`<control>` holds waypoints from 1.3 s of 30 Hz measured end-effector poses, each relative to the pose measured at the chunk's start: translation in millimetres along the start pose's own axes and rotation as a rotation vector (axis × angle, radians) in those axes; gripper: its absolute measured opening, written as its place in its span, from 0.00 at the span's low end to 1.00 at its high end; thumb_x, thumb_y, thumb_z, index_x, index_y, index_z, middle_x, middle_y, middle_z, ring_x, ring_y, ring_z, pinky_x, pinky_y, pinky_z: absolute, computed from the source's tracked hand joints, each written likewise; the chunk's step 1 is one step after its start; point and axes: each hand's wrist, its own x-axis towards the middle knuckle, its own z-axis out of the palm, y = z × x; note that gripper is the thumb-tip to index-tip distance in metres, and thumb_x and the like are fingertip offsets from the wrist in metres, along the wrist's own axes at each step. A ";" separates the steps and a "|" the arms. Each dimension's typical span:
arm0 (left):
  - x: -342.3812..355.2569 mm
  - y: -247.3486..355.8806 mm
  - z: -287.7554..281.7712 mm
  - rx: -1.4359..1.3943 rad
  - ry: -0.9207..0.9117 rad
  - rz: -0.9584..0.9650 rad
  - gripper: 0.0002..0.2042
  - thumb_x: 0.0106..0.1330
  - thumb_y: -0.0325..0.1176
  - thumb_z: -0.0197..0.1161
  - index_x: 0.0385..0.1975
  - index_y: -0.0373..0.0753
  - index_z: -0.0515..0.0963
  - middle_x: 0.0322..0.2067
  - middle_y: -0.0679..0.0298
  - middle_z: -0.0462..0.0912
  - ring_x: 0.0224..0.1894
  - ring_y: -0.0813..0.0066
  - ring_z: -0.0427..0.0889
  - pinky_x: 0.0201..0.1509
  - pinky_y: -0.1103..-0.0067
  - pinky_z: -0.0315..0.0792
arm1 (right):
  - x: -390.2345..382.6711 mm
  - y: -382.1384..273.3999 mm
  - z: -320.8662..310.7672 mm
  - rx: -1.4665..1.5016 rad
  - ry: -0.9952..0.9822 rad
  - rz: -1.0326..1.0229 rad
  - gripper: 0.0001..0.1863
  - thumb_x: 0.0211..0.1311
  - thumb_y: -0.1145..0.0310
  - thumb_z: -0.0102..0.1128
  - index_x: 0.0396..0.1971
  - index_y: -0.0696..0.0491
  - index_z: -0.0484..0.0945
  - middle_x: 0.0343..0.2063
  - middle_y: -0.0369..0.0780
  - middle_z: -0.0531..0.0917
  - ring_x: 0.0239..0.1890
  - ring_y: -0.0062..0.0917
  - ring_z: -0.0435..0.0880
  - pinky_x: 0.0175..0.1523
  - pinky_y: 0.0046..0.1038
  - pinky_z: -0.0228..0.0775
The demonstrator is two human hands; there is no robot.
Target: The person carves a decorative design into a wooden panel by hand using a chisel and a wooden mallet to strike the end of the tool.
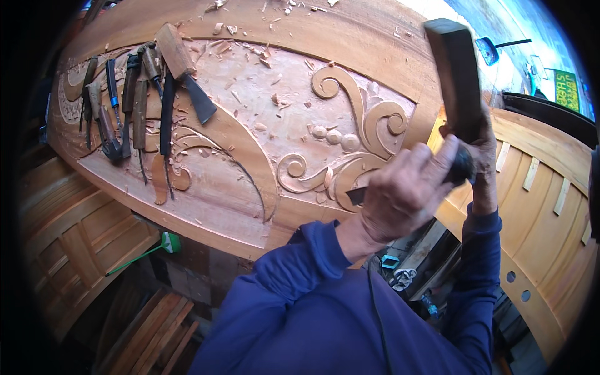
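My left hand [406, 190] is closed around a chisel [356, 195]; its dark flat blade sticks out over a carved scroll near the lower edge of the wooden panel. The dark butt of the handle shows past my fingers. Just to the right, my right hand [482, 153] is closed on a wooden mallet [453, 75] held upright, its blocky head above the chisel's butt. The hand's fingers are partly hidden behind the mallet. Beneath both hands lies the carved panel [250, 147], with raised scrolls, leaves and a row of round beads [334, 135].
Several chisels and gouges [139, 112] lie bunched on the panel's left side, beside a broad dark blade [201, 103] with a blocky wooden handle. Wood shavings [275, 99] are scattered about. Another panel [531, 206] stands at right, and slatted wood [75, 231] at left.
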 end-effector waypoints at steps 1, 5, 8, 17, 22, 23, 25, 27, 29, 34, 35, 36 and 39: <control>-1.7 -0.1 5.3 -0.003 -0.008 0.088 0.36 0.59 0.37 0.76 0.69 0.35 0.74 0.39 0.57 0.77 0.34 0.61 0.81 0.37 0.69 0.80 | -5.9 4.3 -4.9 0.074 0.081 0.031 0.46 0.60 0.89 0.69 0.77 0.54 0.62 0.65 0.42 0.78 0.63 0.26 0.81 0.68 0.32 0.77; 23.9 -22.6 23.4 0.082 0.163 0.041 0.34 0.59 0.38 0.78 0.67 0.40 0.77 0.36 0.58 0.82 0.32 0.59 0.85 0.32 0.68 0.80 | -11.4 -9.3 -5.7 -0.005 0.190 -0.005 0.42 0.60 0.86 0.71 0.75 0.55 0.64 0.61 0.41 0.81 0.58 0.24 0.84 0.62 0.27 0.79; 34.6 -45.7 23.5 0.164 0.195 -0.038 0.31 0.61 0.39 0.78 0.66 0.41 0.78 0.37 0.58 0.83 0.33 0.59 0.86 0.35 0.67 0.82 | -15.3 -20.3 -3.5 -0.175 0.214 0.035 0.40 0.60 0.82 0.74 0.72 0.55 0.67 0.58 0.39 0.82 0.55 0.22 0.84 0.59 0.25 0.78; 37.5 -54.4 20.6 0.187 0.259 -0.064 0.29 0.61 0.39 0.78 0.64 0.43 0.80 0.37 0.58 0.83 0.34 0.58 0.87 0.36 0.67 0.81 | 12.7 -38.5 -0.2 -0.257 0.239 -0.032 0.37 0.58 0.78 0.77 0.68 0.54 0.71 0.51 0.37 0.84 0.51 0.21 0.82 0.56 0.26 0.75; 38.0 -53.1 19.6 0.158 0.276 -0.096 0.28 0.62 0.40 0.78 0.63 0.43 0.80 0.37 0.57 0.83 0.34 0.57 0.87 0.37 0.67 0.81 | 23.5 -25.8 3.6 -0.106 0.080 0.011 0.43 0.56 0.81 0.75 0.73 0.53 0.68 0.55 0.37 0.83 0.54 0.22 0.82 0.62 0.28 0.75; 37.9 -52.9 19.7 0.150 0.281 -0.097 0.28 0.62 0.40 0.77 0.62 0.42 0.81 0.37 0.57 0.83 0.35 0.57 0.87 0.37 0.67 0.81 | 18.7 -23.7 5.5 -0.239 0.017 -0.007 0.43 0.55 0.83 0.73 0.74 0.53 0.68 0.57 0.37 0.82 0.58 0.22 0.80 0.65 0.28 0.72; 36.3 -54.9 18.0 0.154 0.292 -0.101 0.27 0.63 0.40 0.77 0.63 0.42 0.81 0.38 0.57 0.83 0.35 0.57 0.87 0.37 0.67 0.81 | 19.2 -24.1 12.0 -0.301 -0.062 -0.049 0.44 0.55 0.84 0.72 0.74 0.54 0.67 0.60 0.37 0.81 0.61 0.22 0.78 0.67 0.28 0.71; 35.7 -57.1 17.1 0.160 0.305 -0.106 0.27 0.63 0.40 0.77 0.63 0.42 0.81 0.38 0.57 0.83 0.35 0.57 0.88 0.37 0.67 0.82 | 28.7 -22.9 9.4 -0.231 -0.016 0.000 0.43 0.56 0.83 0.73 0.74 0.54 0.68 0.60 0.39 0.81 0.62 0.23 0.78 0.67 0.28 0.71; 35.4 -59.6 16.1 0.187 0.307 -0.099 0.28 0.63 0.39 0.77 0.63 0.42 0.80 0.38 0.57 0.83 0.35 0.57 0.88 0.37 0.67 0.82 | 35.2 -34.8 15.2 -0.212 0.115 0.103 0.42 0.56 0.83 0.73 0.73 0.55 0.68 0.60 0.40 0.81 0.62 0.23 0.78 0.67 0.29 0.71; 30.6 -56.8 12.2 0.146 0.287 -0.092 0.27 0.63 0.39 0.77 0.63 0.41 0.80 0.39 0.57 0.84 0.36 0.56 0.88 0.38 0.68 0.83 | 20.0 -24.3 15.1 -0.241 -0.132 0.046 0.46 0.54 0.87 0.70 0.76 0.53 0.66 0.62 0.37 0.79 0.63 0.22 0.77 0.69 0.29 0.69; 29.4 -57.5 11.8 0.131 0.288 -0.095 0.27 0.63 0.39 0.77 0.62 0.41 0.81 0.39 0.56 0.85 0.37 0.56 0.89 0.39 0.68 0.83 | 23.0 -23.6 16.2 -0.187 -0.120 -0.007 0.45 0.54 0.86 0.70 0.75 0.53 0.67 0.62 0.37 0.80 0.62 0.22 0.77 0.68 0.28 0.70; 30.1 -57.1 11.5 0.129 0.288 -0.094 0.27 0.63 0.39 0.77 0.62 0.41 0.81 0.39 0.56 0.85 0.37 0.56 0.89 0.39 0.68 0.83 | 25.7 -23.7 17.1 -0.137 -0.106 -0.060 0.44 0.55 0.86 0.71 0.74 0.53 0.68 0.61 0.37 0.80 0.61 0.21 0.78 0.66 0.28 0.71; 32.6 -56.2 11.5 0.131 0.302 -0.098 0.26 0.63 0.38 0.78 0.61 0.41 0.82 0.39 0.56 0.86 0.37 0.56 0.89 0.39 0.68 0.83 | 32.0 -39.1 17.6 -0.203 0.153 0.087 0.40 0.56 0.86 0.71 0.71 0.55 0.70 0.61 0.39 0.80 0.61 0.21 0.79 0.64 0.27 0.74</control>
